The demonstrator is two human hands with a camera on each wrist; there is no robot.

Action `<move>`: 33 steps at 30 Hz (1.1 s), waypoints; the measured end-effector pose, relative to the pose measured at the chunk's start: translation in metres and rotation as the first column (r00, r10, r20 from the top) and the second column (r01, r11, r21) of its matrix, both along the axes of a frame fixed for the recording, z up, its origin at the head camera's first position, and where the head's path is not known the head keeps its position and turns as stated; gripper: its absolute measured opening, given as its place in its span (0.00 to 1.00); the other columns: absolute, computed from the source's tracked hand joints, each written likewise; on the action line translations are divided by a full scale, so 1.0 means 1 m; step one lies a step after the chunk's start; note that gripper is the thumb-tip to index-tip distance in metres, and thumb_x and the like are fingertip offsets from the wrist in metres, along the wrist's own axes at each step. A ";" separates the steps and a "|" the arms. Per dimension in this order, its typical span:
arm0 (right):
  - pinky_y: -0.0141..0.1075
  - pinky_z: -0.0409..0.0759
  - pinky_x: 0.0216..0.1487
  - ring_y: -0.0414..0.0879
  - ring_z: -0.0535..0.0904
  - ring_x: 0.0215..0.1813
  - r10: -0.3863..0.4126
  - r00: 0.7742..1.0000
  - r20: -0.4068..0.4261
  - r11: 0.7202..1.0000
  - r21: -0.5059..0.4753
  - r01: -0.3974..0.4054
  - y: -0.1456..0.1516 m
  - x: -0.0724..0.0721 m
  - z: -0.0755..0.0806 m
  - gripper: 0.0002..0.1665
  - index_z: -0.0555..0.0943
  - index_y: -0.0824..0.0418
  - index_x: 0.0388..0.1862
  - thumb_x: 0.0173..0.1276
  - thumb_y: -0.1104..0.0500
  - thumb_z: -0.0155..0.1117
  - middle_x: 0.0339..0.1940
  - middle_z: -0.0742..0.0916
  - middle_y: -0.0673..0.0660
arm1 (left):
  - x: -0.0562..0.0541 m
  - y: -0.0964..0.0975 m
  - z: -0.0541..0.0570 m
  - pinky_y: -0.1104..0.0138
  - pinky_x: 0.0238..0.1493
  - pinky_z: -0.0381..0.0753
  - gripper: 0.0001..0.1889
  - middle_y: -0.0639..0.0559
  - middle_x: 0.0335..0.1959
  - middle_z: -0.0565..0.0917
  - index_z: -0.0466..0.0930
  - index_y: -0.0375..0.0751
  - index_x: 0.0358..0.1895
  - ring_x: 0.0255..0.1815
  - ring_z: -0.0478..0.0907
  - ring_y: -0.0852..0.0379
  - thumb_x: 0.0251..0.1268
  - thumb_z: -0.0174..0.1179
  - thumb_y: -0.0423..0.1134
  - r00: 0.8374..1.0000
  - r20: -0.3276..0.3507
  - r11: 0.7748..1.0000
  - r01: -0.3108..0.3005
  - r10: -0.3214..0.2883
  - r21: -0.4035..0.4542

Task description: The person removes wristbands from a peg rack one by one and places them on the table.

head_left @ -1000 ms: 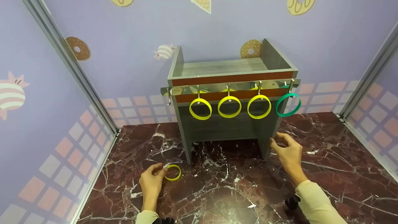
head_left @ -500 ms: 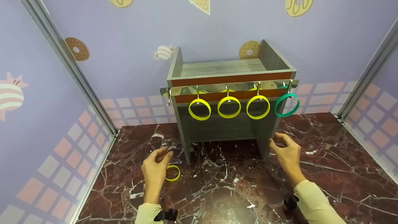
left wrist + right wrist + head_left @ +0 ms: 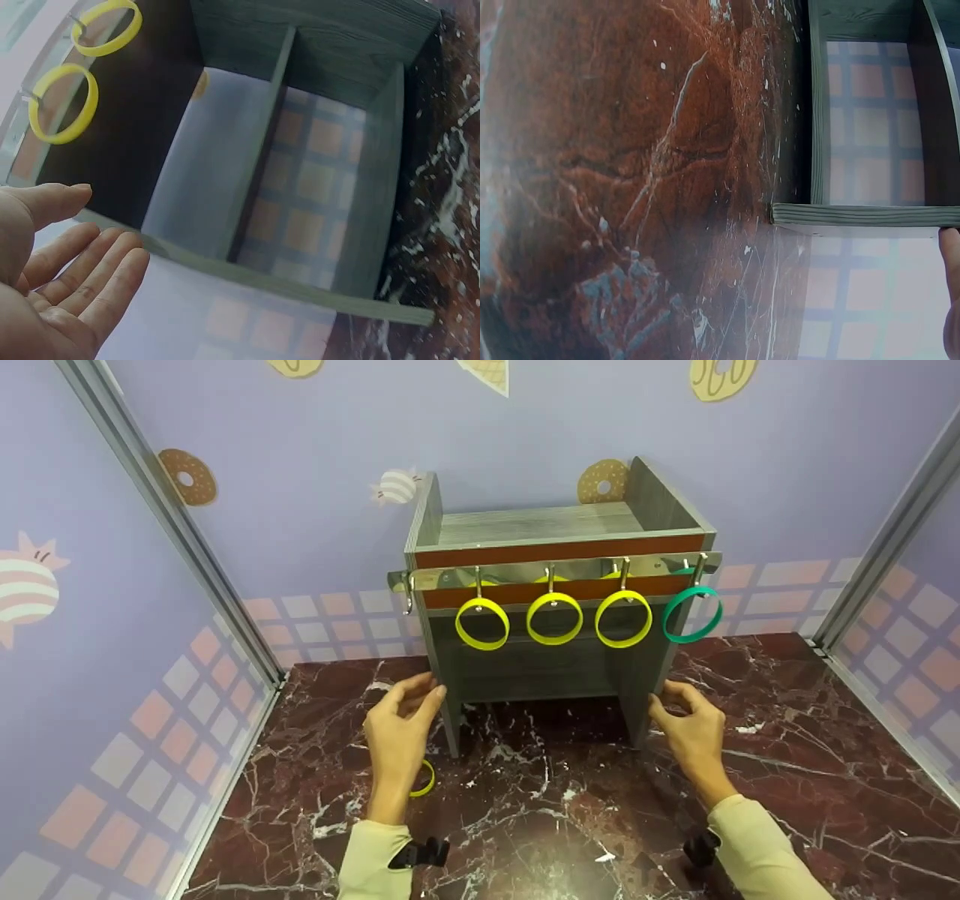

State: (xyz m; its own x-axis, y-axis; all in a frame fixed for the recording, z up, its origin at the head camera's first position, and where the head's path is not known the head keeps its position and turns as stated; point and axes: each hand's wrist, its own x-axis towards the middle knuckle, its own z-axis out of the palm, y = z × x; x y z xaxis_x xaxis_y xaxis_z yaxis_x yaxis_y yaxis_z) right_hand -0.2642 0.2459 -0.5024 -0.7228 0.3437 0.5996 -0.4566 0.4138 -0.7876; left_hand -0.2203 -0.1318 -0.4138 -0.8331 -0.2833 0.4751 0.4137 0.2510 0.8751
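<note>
A grey wooden shelf unit (image 3: 540,521) stands on the marble-patterned table. My left hand (image 3: 401,727) is at the front edge of its left side panel (image 3: 448,720). In the left wrist view the fingers (image 3: 112,281) are loosely extended beside that panel, with nothing held. My right hand (image 3: 691,727) touches the outer side of the right panel (image 3: 639,716); in the right wrist view only a fingertip (image 3: 949,244) shows against it. A yellow ring (image 3: 428,780) lies on the table, partly hidden by my left hand.
A metal hook rail (image 3: 517,574) runs across the unit's front. Three yellow rings hang from hooks, with a green ring (image 3: 693,615) at the right end; the far left hook (image 3: 408,594) is bare. Patterned lilac walls (image 3: 315,525) enclose the table (image 3: 525,825).
My left hand has left the yellow ring on the table and moved up and right to the unit's left side panel. My right hand has stayed at the right panel.
</note>
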 end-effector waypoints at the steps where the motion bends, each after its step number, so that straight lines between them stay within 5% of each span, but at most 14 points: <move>1: 0.18 0.81 0.30 0.28 0.85 0.34 0.002 1.000 0.007 1.000 -0.004 -0.002 0.002 -0.001 -0.002 0.12 0.88 0.75 0.45 0.61 0.78 0.74 0.35 0.91 0.69 | -0.001 0.002 0.003 0.65 0.53 0.88 0.14 0.43 0.46 0.91 0.89 0.33 0.52 0.45 0.90 0.49 0.68 0.74 0.36 1.000 -0.009 1.000 0.008 -0.008 0.003; 10: 0.20 0.83 0.32 0.28 0.85 0.36 0.028 1.000 0.000 0.999 -0.017 -0.028 0.006 -0.005 -0.009 0.11 0.88 0.74 0.45 0.62 0.76 0.74 0.36 0.91 0.68 | -0.007 0.018 0.019 0.65 0.54 0.88 0.14 0.42 0.47 0.91 0.88 0.31 0.53 0.46 0.90 0.48 0.69 0.73 0.34 0.996 -0.068 0.996 0.068 -0.064 0.056; 22: 0.20 0.83 0.32 0.28 0.85 0.34 0.025 1.000 0.012 1.000 -0.020 -0.024 0.002 0.002 0.000 0.12 0.87 0.75 0.45 0.61 0.79 0.73 0.36 0.90 0.70 | -0.015 0.025 0.029 0.65 0.54 0.88 0.15 0.38 0.50 0.90 0.87 0.28 0.56 0.49 0.90 0.45 0.70 0.71 0.31 0.992 -0.089 0.988 0.103 -0.092 0.116; 33: 0.19 0.82 0.33 0.27 0.85 0.37 0.011 0.999 0.037 1.000 -0.001 -0.011 0.007 -0.006 -0.007 0.13 0.89 0.72 0.46 0.62 0.76 0.76 0.38 0.92 0.66 | -0.023 0.026 0.044 0.66 0.53 0.88 0.15 0.36 0.49 0.90 0.87 0.25 0.55 0.49 0.90 0.44 0.69 0.71 0.29 0.986 -0.100 0.987 0.140 -0.131 0.080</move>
